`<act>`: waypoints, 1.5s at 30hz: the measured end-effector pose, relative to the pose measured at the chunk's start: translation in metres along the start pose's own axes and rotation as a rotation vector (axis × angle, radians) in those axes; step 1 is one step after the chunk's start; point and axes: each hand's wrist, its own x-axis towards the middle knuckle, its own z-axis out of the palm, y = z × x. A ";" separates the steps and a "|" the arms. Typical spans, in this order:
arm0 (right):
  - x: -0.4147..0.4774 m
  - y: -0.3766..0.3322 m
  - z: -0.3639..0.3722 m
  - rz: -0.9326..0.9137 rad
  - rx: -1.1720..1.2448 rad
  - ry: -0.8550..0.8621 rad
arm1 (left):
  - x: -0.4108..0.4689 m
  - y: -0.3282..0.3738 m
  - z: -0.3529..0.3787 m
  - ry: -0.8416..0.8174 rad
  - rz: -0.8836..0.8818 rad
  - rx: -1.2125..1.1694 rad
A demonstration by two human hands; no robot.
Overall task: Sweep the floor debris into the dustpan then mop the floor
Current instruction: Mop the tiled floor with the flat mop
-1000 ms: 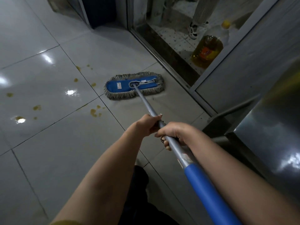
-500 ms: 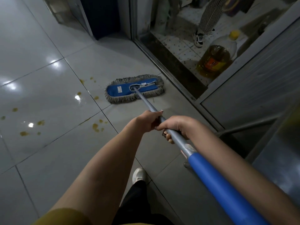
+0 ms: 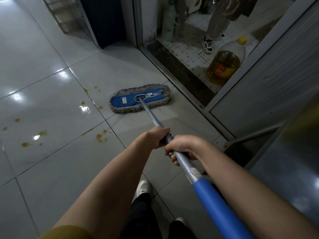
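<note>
A flat blue mop head [image 3: 139, 99] with a grey fringe lies on the glossy grey tile floor, close to a door threshold. Its silver pole [image 3: 151, 116] runs back toward me and ends in a blue foam grip [image 3: 215, 202]. My left hand [image 3: 155, 138] is closed around the pole higher up. My right hand [image 3: 183, 148] grips the pole just behind it, touching the left. Yellow-brown spots [image 3: 101, 137] dot the tiles left of the mop, more spots [image 3: 84, 103] farther up. No dustpan is in view.
A metal door track [image 3: 186, 94] runs diagonally on the right. Behind glass stand a large bottle of yellow oil [image 3: 224, 66] and another person's leg and shoe [image 3: 208, 44]. A steel cabinet [image 3: 293, 152] is at my right. My shoes [image 3: 144, 187] are below.
The view has tilted so everything sits lower in frame and my shoes show. The mop head stays by the threshold, and both hands keep their hold on the pole.
</note>
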 end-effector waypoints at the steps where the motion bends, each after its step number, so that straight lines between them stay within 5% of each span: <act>1: -0.005 0.006 0.001 -0.011 -0.006 -0.005 | -0.004 -0.006 0.003 0.008 0.009 0.008; 12: -0.049 0.114 0.028 -0.070 -0.041 -0.078 | -0.058 -0.113 0.045 0.103 0.054 -0.041; 23: -0.070 0.194 0.103 -0.075 0.041 -0.068 | -0.111 -0.213 0.028 -0.025 0.014 -0.310; 33: -0.098 0.252 0.183 -0.073 0.124 -0.094 | -0.153 -0.299 -0.007 -0.176 -0.060 -0.354; 45: -0.159 0.360 0.190 -0.053 0.007 -0.127 | -0.214 -0.389 0.049 -0.214 -0.129 -0.247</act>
